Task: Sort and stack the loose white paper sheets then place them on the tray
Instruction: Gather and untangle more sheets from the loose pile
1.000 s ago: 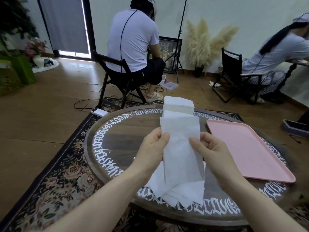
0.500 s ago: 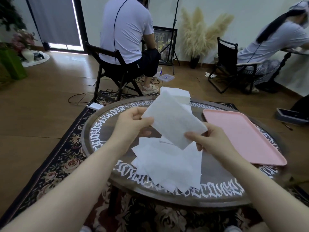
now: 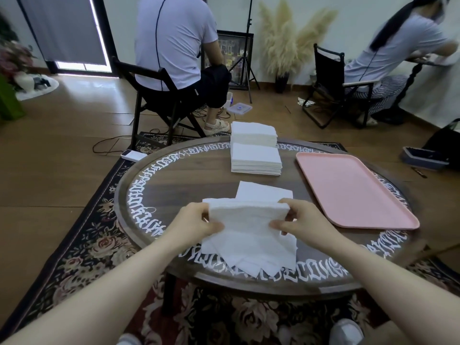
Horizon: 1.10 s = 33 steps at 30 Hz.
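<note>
White paper sheets (image 3: pixel 249 235) lie in a loose fan on the near side of the round wooden surface (image 3: pixel 174 185), and both hands now hold a small bundle of them just above the fan. The left hand (image 3: pixel 196 224) pinches the left edge and the right hand (image 3: pixel 296 222) pinches the right edge, thumbs on top, so the bundle is level between them. Half a second ago one single sheet was held up, tilted in the air; now it is lowered onto the others (the corners below are not yet lined up). I judge this as gathering and squaring, so the sorting step goes on and is not finished. One more sheet (image 3: pixel 263 191) lies flat just behind the hands. Farther back, two neat stacks (image 3: pixel 255 155) stand one behind the other. The pink tray (image 3: pixel 348 185) lies to the right with nothing on it, so the placing is not yet begun.
</note>
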Available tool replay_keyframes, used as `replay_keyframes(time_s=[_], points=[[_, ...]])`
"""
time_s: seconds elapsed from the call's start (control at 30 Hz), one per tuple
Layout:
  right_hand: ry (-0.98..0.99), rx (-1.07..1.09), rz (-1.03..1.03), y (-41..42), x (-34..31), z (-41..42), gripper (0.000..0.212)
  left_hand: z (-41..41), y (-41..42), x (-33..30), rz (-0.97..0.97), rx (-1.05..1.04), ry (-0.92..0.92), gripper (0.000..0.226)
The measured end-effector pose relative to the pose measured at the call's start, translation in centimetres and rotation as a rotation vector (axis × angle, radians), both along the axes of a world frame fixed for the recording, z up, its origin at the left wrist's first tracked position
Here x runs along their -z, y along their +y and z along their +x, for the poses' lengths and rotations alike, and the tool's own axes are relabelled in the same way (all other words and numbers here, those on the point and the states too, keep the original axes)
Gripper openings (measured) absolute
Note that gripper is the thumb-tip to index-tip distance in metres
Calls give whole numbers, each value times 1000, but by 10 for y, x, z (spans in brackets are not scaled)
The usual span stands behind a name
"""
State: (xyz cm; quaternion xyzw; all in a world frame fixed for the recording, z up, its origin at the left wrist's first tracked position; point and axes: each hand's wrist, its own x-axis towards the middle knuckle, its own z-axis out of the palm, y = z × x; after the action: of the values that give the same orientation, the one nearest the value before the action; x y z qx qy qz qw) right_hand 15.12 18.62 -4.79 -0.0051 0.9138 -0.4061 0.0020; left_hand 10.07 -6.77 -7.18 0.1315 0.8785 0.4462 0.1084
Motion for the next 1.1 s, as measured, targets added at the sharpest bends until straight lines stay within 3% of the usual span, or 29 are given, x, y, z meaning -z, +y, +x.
replay_keyframes(time_s=[0.07,0.3,0.37,0.43,0.53,0.63,0.7,0.9,1.0,1.1], points=[[-41,3,-28,2,1,-1,19,0,0,3,19,13,-6,4],[-102,22,-67,4,5,-6,26,-1,10,2,12,-12,41,24],[-50,80,-196,4,0,-10,27,-8,16,-6,61,-36,38,20],[-57,151,-368,6,-5,-16,5,-19,21,-16,148,-86,-13,11],[-205,248,-509,11,-8,-31,19,-39,30,-27,268,-183,-202,34],[-202,293,-450,17,-20,-55,25,-62,43,-40,334,-217,-257,29],[-136,323,-381,21,-29,-77,29,-83,52,-49,319,-230,-193,28],[187,433,-519,33,-48,-154,20,-158,89,-68,403,-303,51,30],[157,510,-575,41,-32,-185,18,-189,109,-53,461,-362,34,30],[19,532,-517,50,2,-203,14,-204,118,-15,358,-393,-58,30]])
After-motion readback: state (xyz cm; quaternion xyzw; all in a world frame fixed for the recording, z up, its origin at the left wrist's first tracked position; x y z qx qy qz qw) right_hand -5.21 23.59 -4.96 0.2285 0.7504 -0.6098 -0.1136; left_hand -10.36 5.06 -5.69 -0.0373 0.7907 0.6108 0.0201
